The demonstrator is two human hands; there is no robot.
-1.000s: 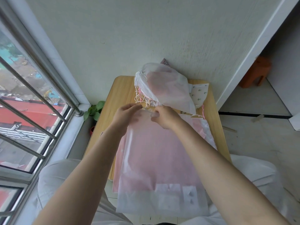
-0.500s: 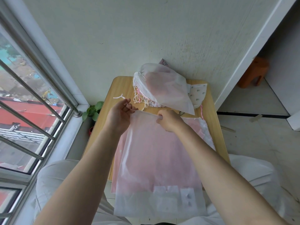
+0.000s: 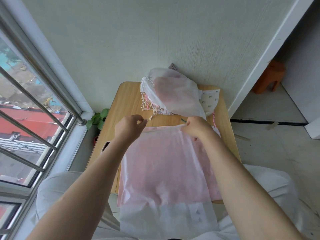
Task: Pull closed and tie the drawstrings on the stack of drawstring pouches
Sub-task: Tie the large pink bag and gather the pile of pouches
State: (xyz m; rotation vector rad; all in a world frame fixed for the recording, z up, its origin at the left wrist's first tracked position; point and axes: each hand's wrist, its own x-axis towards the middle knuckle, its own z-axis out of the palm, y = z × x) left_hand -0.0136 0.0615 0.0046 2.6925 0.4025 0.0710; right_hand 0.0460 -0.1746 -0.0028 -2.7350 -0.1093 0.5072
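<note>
The top pouch [image 3: 164, 163] lies mid-frame on the bench [image 3: 128, 94], its mouth edge running left-right between the hands. The right hand [image 3: 195, 127] pinches that edge; the left hand [image 3: 129, 127], at its left end, seems to pinch the cord, so closing likely means pulling leftward.

Two hands are in view, the left hand [image 3: 129, 127] and the right hand [image 3: 195, 128]. One wooden surface [image 3: 128, 101] carries two heaps of pouches: one flat stack [image 3: 164, 163] near the person and one tied pile [image 3: 173, 94] at the far edge; pouches per heap cannot be counted. One potted plant [image 3: 97, 118] and one orange stool [image 3: 270, 77] stand on the floor.
</note>
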